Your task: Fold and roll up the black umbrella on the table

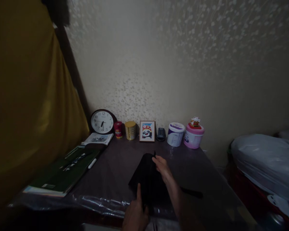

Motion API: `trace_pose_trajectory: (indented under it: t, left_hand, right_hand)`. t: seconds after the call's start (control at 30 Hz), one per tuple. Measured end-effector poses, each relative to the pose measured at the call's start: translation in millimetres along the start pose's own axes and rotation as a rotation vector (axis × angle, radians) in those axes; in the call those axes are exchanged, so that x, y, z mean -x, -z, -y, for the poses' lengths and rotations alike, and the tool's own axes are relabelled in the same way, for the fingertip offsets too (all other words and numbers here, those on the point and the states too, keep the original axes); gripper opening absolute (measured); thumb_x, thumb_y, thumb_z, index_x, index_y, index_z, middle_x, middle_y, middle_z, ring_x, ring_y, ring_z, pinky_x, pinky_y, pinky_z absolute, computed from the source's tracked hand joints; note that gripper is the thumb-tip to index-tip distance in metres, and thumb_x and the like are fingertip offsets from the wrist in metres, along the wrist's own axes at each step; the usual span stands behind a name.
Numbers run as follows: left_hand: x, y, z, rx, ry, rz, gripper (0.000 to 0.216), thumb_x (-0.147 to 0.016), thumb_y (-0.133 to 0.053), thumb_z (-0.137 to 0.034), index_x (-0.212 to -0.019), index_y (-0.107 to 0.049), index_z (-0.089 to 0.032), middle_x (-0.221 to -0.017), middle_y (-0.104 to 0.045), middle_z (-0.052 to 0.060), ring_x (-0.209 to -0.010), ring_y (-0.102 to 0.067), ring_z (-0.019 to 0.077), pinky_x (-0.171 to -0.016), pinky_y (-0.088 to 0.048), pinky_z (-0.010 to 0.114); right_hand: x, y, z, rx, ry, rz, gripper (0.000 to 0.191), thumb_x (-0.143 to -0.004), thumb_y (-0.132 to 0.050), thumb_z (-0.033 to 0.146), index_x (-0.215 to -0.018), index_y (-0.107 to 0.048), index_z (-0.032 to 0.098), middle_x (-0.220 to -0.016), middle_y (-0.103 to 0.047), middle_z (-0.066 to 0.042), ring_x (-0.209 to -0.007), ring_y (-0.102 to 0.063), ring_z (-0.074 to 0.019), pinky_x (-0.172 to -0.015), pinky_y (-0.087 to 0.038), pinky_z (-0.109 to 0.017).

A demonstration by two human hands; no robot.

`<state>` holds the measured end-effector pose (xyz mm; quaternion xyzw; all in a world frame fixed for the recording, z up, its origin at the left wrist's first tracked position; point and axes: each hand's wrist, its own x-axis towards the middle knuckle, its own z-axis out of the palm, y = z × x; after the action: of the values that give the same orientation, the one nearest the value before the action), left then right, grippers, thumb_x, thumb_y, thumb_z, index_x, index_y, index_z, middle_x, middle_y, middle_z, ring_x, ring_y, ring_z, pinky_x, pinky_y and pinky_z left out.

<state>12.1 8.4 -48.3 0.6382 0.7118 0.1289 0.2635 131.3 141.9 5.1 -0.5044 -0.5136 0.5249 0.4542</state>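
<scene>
While the right hand (pixel 161 165) pinches the top edge of a black cloth (pixel 149 175) between thumb and fingers, the left hand (pixel 136 215) is at its lower edge, index finger straight against it; whether the other, curled fingers grip anything cannot be told. Matte and tapering upward, the cloth is at the front middle of the table (pixel 118 160), its folds lost in gloom (a dark strap (pixel 192 193) shows to the right, its join hidden). Glossy, wrinkled plastic (pixel 101 205) edges the front. Behind stand a ridged yellow tin (pixel 130 131) and a smooth, round tub (pixel 175 134). The picture's bottom cuts off the left wrist.
</scene>
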Motion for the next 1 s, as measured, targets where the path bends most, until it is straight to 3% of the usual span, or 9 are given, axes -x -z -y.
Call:
trace_pose_trajectory:
  t: [0.3, 0.43, 0.67, 0.87, 1.0]
  left_hand:
    - [-1, 0, -3, -0.033, -0.031, 0.026, 0.077, -0.077, -0.039, -0.015, -0.139, 0.005, -0.002, -0.102, -0.067, 0.014, -0.092, -0.062, 0.0231, -0.072, -0.041, 0.028]
    - [-1, -5, -2, -0.053, -0.027, 0.013, 0.075, -0.077, -0.037, -0.014, -0.139, 0.004, -0.002, -0.099, -0.067, 0.016, -0.088, -0.063, 0.0245, -0.069, -0.041, 0.029]
    - [8, 3, -7, 0.026, 0.009, -0.012, 0.079, -0.081, -0.034, -0.017, -0.134, 0.023, -0.005, -0.095, -0.069, 0.012, -0.079, -0.064, 0.017, -0.061, -0.037, 0.023]
    - [4, 5, -10, -0.097, -0.044, 0.029, 0.073, -0.079, -0.036, -0.015, -0.14, 0.005, -0.022, -0.095, -0.069, 0.01, -0.078, -0.065, 0.0208, -0.06, -0.038, 0.025]
    - [1, -1, -8, -0.118, -0.027, 0.008, 0.073, -0.078, -0.037, -0.016, -0.141, 0.0, -0.018, -0.097, -0.068, 0.013, -0.081, -0.065, 0.0237, -0.061, -0.039, 0.027]
  right_hand:
    - [-29, -53, -28, 0.064, -0.095, -0.016, 0.041, -0.071, -0.055, 0.029, -0.108, -0.054, 0.012, -0.078, -0.065, -0.005, -0.063, -0.06, -0.0134, -0.052, -0.045, -0.022]
    - [-35, -57, -36, 0.127, -0.09, -0.005, 0.039, -0.071, -0.055, 0.026, -0.108, -0.054, 0.013, -0.074, -0.064, -0.003, -0.056, -0.058, -0.0113, -0.049, -0.046, -0.021]
    - [-43, -64, -43, 0.295, -0.045, 0.032, 0.041, -0.072, -0.055, 0.027, -0.11, -0.051, 0.014, -0.083, -0.064, -0.005, -0.053, -0.057, -0.0099, -0.049, -0.047, -0.022]
    - [-42, -65, -40, 0.447, 0.026, 0.09, 0.039, -0.072, -0.055, 0.024, -0.109, -0.052, 0.012, -0.057, -0.061, 0.002, -0.052, -0.058, -0.0125, -0.055, -0.045, -0.024]
    - [-31, -63, -34, 0.456, 0.109, 0.198, 0.035, -0.076, -0.049, 0.021, -0.11, -0.053, 0.01, -0.058, -0.064, 0.001, -0.057, -0.062, -0.0137, -0.06, -0.045, -0.025]
